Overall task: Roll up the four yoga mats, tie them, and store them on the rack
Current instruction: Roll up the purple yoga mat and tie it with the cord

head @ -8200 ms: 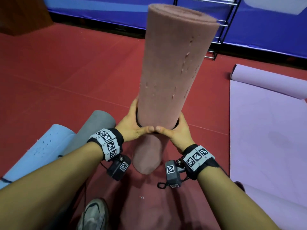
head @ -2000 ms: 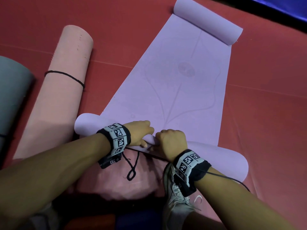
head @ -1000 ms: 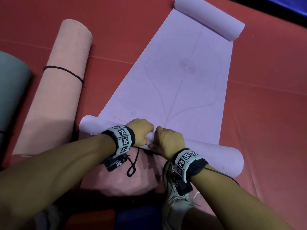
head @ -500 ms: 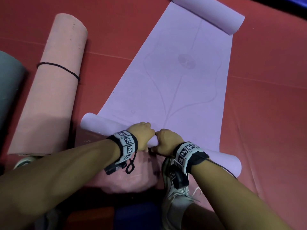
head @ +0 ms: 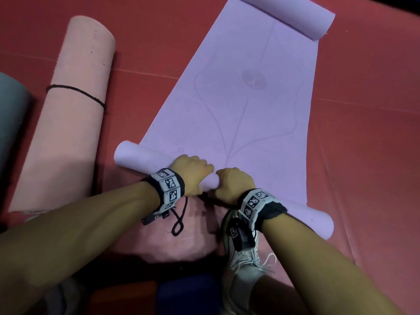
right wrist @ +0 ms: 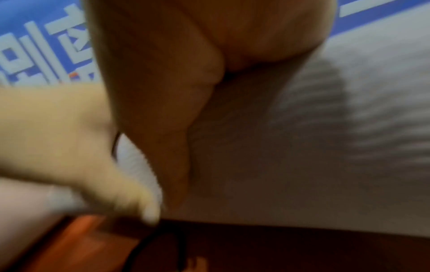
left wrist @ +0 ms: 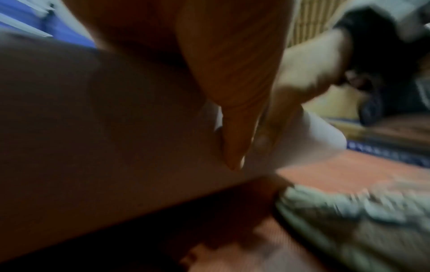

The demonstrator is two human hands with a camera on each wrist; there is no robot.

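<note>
A purple yoga mat (head: 250, 105) lies spread on the red floor, and its near end is wound into a thin roll (head: 141, 159). My left hand (head: 193, 172) and right hand (head: 234, 184) sit side by side at the roll's middle, fingers curled over it. The mat's far end curls up in a loose roll (head: 295, 12). A pink mat (head: 75, 110), rolled and tied with a black cord (head: 77, 92), lies on the left. Both wrist views are blurred: the purple roll (left wrist: 321, 136) (right wrist: 325, 147) runs under my fingers.
A grey rolled mat (head: 11, 114) lies at the far left edge. A loose black cord loop (head: 179, 221) lies just below my left wrist. My white shoe (head: 243, 258) stands right behind the roll. Open red floor (head: 363, 133) stretches to the right.
The pink mat, held upright 8 seconds ago, now lies tied on the floor. Over the last two seconds both hands have stayed on the purple roll, turning it slightly forward.
</note>
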